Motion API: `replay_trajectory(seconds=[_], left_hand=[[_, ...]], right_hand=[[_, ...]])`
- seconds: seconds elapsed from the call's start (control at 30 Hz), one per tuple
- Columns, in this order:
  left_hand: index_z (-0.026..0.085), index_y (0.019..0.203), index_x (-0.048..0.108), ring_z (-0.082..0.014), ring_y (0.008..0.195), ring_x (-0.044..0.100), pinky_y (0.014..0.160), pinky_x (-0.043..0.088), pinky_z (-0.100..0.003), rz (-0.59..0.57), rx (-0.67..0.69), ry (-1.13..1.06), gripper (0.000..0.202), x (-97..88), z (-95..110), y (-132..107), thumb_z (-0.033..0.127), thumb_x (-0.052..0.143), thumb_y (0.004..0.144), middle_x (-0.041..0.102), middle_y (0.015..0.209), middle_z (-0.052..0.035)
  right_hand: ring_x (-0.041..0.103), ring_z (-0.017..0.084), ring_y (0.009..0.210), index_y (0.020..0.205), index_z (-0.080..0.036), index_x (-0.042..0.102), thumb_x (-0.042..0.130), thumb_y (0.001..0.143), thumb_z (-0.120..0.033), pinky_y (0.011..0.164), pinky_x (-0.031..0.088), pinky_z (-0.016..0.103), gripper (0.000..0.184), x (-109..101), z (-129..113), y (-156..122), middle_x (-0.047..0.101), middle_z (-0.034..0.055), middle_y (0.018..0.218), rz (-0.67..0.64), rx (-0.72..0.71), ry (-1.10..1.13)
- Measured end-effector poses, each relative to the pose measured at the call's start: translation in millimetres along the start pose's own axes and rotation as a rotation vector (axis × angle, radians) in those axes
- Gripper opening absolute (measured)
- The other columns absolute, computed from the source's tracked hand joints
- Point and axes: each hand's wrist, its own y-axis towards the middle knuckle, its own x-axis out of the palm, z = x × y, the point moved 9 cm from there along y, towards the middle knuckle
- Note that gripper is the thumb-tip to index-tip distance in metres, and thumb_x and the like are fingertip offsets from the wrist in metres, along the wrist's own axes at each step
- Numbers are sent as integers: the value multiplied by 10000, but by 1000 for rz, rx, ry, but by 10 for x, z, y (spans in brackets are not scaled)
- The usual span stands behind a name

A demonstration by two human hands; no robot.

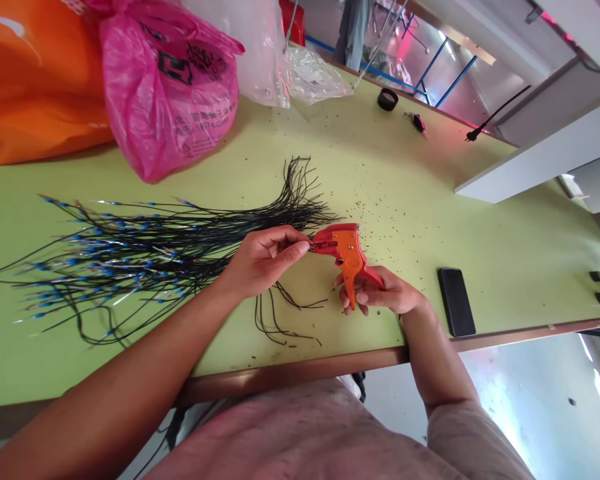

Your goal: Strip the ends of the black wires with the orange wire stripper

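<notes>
My right hand (385,291) is wrapped round the handles of a red and orange wire stripper (349,250), held above the table. At the tool's jaws, my left hand (267,259) pinches a thin black wire between thumb and forefinger. Most of that wire is hidden by the fingers, and its end reaches the jaws. Beneath and beyond my left hand lies a large bundle of black wires (220,227), with blue pieces and bare tips at the left ends. Several loose wires (275,320) curve over the table nearer to me.
A pink plastic bag (180,100), an orange bag (35,87) and clear bags (320,77) stand at the back. A phone (456,302) lies right. Black tape (387,99) and a small tool (419,123) sit far back. Tiny black scraps dot the green table (520,253).
</notes>
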Motion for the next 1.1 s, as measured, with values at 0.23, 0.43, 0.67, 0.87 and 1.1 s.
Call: replay_trajectory(seconds=[0.23, 0.43, 0.67, 0.87, 1.1], left_hand=[[202, 824, 716, -127, 606, 460, 548, 385, -265, 29, -17, -20, 254, -21, 8, -17, 445, 785, 850, 596, 690, 16], [214, 829, 692, -128, 593, 459, 542, 391, -272, 37, -2, 23, 278, -37, 25, -42, 476, 761, 888, 611, 715, 7], [222, 784, 647, -125, 586, 439, 521, 388, -273, 75, 11, 48, 296, -57, 71, -74, 474, 753, 896, 582, 707, 7], [208, 774, 632, -107, 572, 395, 502, 332, -260, 105, 36, 51, 273, -70, 121, -105, 422, 757, 891, 559, 685, 11], [224, 749, 595, -108, 564, 361, 507, 323, -271, 163, 46, 17, 257, -39, 148, -134, 387, 734, 891, 503, 655, 25]], right_hand=[[758, 183, 772, 1186, -118, 716, 792, 1012, -441, 557, 498, 234, 375, 85, 18, 135, 763, 82, 901, 66, -41, 39], [709, 162, 633, 1066, -126, 709, 777, 1016, -458, 501, 343, 246, 343, 92, 47, 166, 722, 46, 777, 147, -37, 54], [668, 143, 587, 948, -146, 678, 790, 1010, -444, 515, 391, 247, 324, 140, 41, 192, 698, 23, 724, 188, -40, 78], [628, 136, 506, 856, -174, 620, 784, 1000, -491, 475, 441, 245, 385, 167, 51, 196, 653, -8, 628, 215, -32, 84], [410, 81, 363, 701, -210, 526, 737, 1033, -508, 408, 351, 235, 494, 71, 16, 149, 522, -56, 453, 372, -103, -77]])
